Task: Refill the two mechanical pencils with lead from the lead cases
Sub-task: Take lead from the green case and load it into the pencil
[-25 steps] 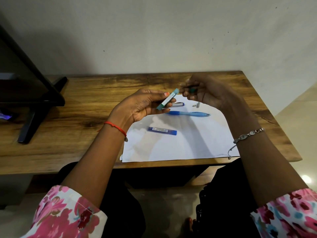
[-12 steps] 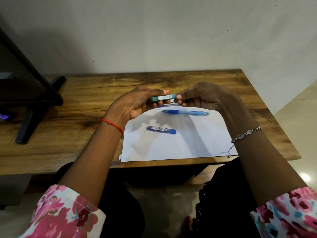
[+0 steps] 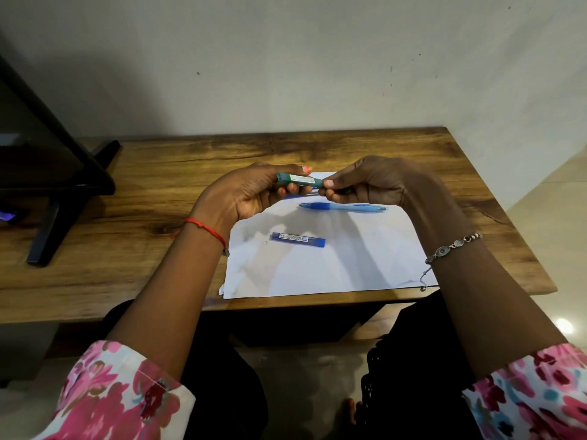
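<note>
Green lead case held level above counter, pinched in left hand grip; right hand grip pinching its right end. Blue pencil on paper just below grip. Blue lead case nearer, apart, lying flat.

Labels on both lead cases, none you can read

You see a white label on the green lead case and a printed one on the blue lead case; both are too small and blurred.
</note>
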Demonstrator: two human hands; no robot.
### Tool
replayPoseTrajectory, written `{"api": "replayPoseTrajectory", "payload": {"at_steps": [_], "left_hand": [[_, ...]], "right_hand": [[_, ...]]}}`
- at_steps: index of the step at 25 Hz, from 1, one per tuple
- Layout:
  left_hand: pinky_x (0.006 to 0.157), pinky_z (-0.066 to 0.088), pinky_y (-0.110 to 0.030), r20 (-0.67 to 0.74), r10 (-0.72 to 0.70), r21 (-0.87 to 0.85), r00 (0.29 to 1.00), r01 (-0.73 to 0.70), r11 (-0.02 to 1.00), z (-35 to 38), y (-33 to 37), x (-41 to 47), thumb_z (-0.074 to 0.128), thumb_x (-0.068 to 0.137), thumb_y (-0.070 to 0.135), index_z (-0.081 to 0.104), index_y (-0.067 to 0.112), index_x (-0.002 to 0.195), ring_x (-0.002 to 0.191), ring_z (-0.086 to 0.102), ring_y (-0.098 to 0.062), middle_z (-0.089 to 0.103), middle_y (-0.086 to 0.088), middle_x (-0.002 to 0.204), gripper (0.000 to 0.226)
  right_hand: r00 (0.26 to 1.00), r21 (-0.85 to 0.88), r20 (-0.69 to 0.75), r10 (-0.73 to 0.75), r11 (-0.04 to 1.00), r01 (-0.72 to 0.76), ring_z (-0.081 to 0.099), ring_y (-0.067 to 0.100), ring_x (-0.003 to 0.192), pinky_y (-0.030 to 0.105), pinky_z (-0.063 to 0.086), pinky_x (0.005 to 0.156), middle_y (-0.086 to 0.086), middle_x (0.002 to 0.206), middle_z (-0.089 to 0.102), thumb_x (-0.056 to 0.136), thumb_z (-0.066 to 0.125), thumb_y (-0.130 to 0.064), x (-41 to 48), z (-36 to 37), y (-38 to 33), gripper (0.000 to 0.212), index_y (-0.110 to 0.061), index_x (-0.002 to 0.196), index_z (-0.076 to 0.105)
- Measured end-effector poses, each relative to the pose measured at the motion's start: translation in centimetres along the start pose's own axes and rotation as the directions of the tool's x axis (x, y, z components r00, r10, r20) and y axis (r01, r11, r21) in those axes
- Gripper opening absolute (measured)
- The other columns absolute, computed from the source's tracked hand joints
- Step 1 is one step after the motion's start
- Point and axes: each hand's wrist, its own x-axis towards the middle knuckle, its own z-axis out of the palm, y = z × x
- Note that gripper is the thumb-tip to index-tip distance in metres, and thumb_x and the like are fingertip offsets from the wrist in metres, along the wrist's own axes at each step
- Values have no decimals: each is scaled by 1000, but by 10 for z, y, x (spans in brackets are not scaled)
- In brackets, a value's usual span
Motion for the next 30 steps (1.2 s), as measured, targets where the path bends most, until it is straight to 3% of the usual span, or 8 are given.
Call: {"api": "replayPoseTrajectory", "payload": {"at_steps": [3,8,22,30], "left_hand": [[35,38,-5,6,-6,-10,1000,6,1000,-1,1,1,57,86,15,64,3,83,33,49,-2,67,-3,52,14],[35,39,-6,22,-6,18,1000,5,1000,-3,0,1,59,85,16,65,5,87,36,50,-2,69,-3,57,13],[35,38,-5,6,-33,65,999,32,997,-3,0,2,60,84,15,65,5,85,36,51,-2,70,-2,57,11],[38,41,-7,42,16,237,999,-25,971,-8,-3,5,61,85,19,67,9,86,42,55,-1,71,3,60,12]], "right_hand": [[1000,11,7,17,1000,-17,67,12,53,17,55,53,12,60,69,88,46,10,0,0,0,29,10,69,68],[1000,52,11,18,998,-19,67,10,54,16,54,54,9,61,69,90,44,7,-1,0,-2,15,9,90,59],[1000,31,14,23,999,-23,69,14,57,18,55,55,13,66,71,89,47,8,0,-1,-1,12,11,89,59],[1000,-5,22,-11,1000,11,70,13,61,17,56,58,12,72,72,89,44,12,0,-6,-2,18,11,93,61]]}}
